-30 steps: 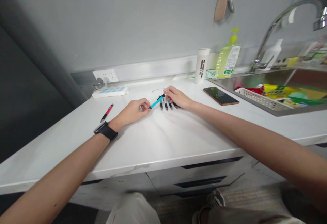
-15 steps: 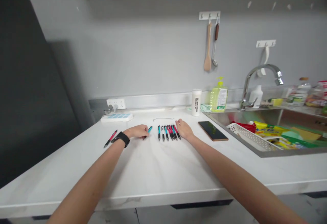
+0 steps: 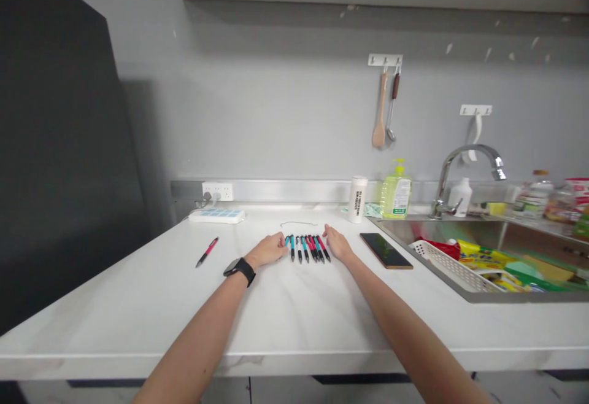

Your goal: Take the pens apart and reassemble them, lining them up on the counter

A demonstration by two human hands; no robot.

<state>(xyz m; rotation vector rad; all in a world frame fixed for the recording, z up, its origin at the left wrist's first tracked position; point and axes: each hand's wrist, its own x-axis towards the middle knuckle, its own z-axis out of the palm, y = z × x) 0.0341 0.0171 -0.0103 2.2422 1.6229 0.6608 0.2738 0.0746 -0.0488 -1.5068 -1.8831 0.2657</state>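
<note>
Row of pens [image 3: 304, 248], teal, white and red, side by side mid-countertop [image 3: 285, 321]. At its left end, your left hand [image 3: 267, 249] pinches a teal pen [image 3: 287, 240], mostly hidden behind your fingers. Your right hand [image 3: 338, 243] sits just beside the right end, fingers bent; cannot tell whether they grip anything. That hand stands between row and phone [image 3: 385, 250]. Thin cord [image 3: 299, 224] lies behind the pens. Farther left, beyond your watch [image 3: 240, 271]: a lone red pen [image 3: 207, 252], power strip [image 3: 216, 215] behind it. Back right: white bottle [image 3: 358, 200], green soap bottle [image 3: 396, 194], then sink [image 3: 529, 298] holding a white basket [image 3: 453, 267].
</note>
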